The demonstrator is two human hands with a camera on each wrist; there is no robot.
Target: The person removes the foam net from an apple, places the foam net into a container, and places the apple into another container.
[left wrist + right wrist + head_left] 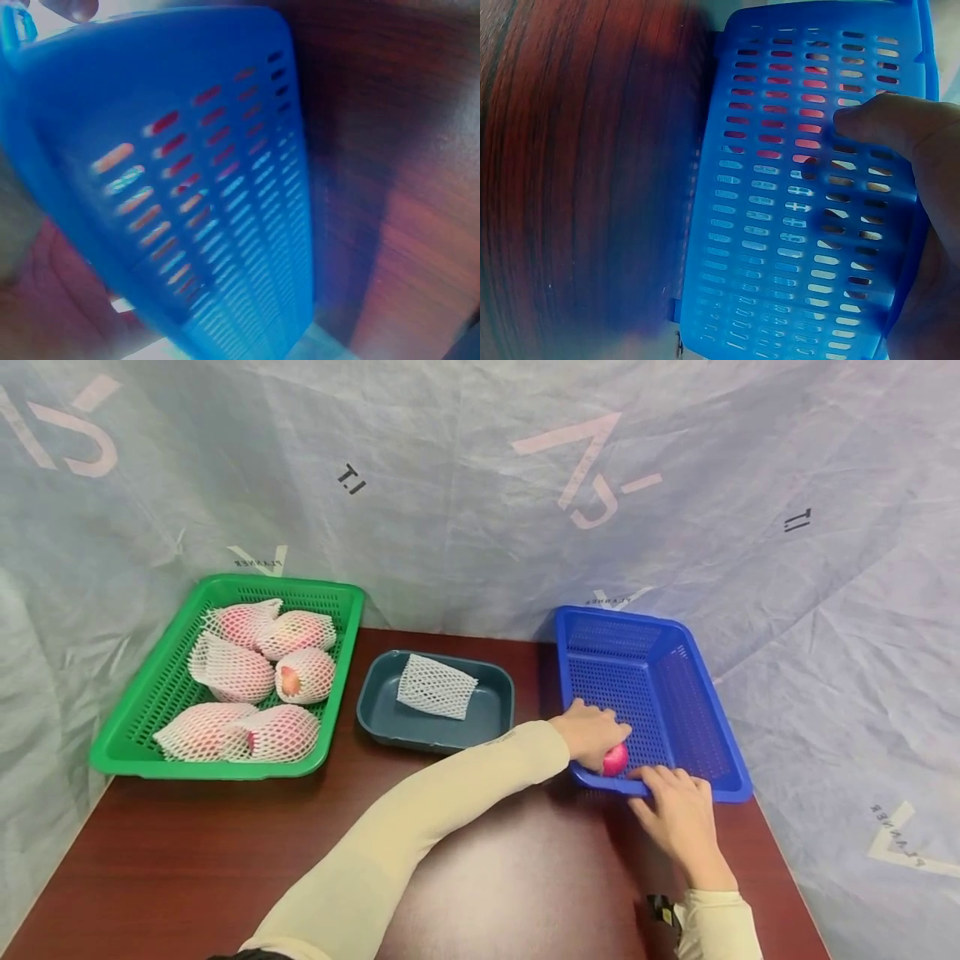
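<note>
The head view looks forward and down from above the bench (187, 852), far enough off to take in its left, right and far edges and the sheet (465, 543) behind; both wrist views face a slotted wall of the blue basket (693, 710) at the bench's far right corner, from outside and very close; bench top fills the left wrist view's right side, the right wrist view's left; all three share that basket.

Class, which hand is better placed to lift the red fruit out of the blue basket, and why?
Probably the left hand: it reaches into the blue basket and curls over the red fruit, while the right hand grips the near rim.
</note>
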